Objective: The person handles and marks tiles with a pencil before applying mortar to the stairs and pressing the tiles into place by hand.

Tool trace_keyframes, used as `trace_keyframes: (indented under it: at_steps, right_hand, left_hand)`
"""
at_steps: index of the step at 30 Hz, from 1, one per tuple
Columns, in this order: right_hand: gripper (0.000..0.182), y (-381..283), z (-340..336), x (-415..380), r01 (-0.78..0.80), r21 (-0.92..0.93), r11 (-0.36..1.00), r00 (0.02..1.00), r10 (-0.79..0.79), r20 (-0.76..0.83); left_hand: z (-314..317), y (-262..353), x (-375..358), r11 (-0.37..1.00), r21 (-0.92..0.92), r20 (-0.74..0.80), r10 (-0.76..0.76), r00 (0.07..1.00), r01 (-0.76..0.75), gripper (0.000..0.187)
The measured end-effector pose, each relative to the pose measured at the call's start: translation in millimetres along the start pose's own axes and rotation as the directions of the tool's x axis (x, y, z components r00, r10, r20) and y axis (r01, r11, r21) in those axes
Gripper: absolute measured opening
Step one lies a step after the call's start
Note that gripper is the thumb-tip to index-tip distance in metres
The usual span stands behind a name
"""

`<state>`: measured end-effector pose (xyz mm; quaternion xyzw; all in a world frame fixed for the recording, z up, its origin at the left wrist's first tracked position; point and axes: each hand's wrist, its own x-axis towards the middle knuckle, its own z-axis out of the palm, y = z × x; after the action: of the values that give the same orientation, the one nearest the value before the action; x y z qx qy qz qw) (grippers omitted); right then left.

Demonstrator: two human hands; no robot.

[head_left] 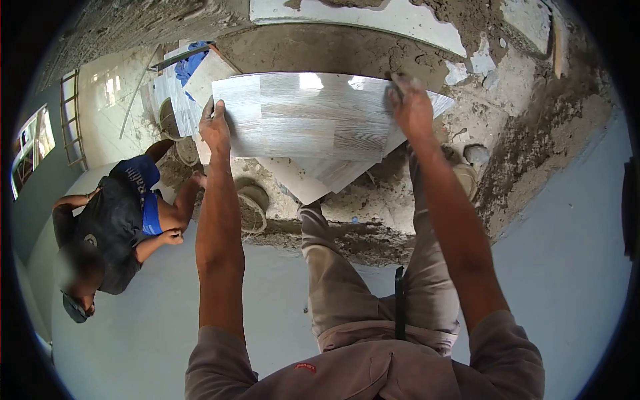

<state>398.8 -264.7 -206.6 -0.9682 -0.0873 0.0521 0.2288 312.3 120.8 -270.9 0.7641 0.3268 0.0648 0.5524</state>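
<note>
A large grey wood-patterned tile is held up between my two hands, over the mortar bed. Its left edge is gripped by my left hand, with the thumb and fingers pinched on it. My right hand grips the upper right edge, fingers partly behind the tile. Beneath and behind it, another tile shows a pale corner pointing toward my feet. Wet grey mortar spreads just beyond the tile's far edge.
At the left a co-worker squats near a bucket. A second bucket stands right of my legs. Tiles and a blue cloth lie at the upper left. A white tile strip is beyond the mortar; a stone lies right.
</note>
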Motion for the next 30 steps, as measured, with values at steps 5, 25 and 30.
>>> trace_keyframes:
  at_steps: [5,25,30]
  right_hand:
    - [0.019,22,10,25,0.042,0.092,0.995,0.972,-0.062,0.226]
    - [0.012,35,21,17,-0.01,0.234,0.972,0.987,-0.029,0.16]
    - [0.012,34,22,16,-0.041,0.369,0.929,0.993,-0.002,0.116]
  left_hand:
    - [0,2,-1,1.0,-0.022,-0.011,0.017,1.0,-0.018,0.045]
    - [1,6,2,0.998,-0.054,-0.002,-0.024,1.0,0.024,0.042]
    - [0,7,2,0.998,-0.068,0.03,-0.004,1.0,0.006,0.041]
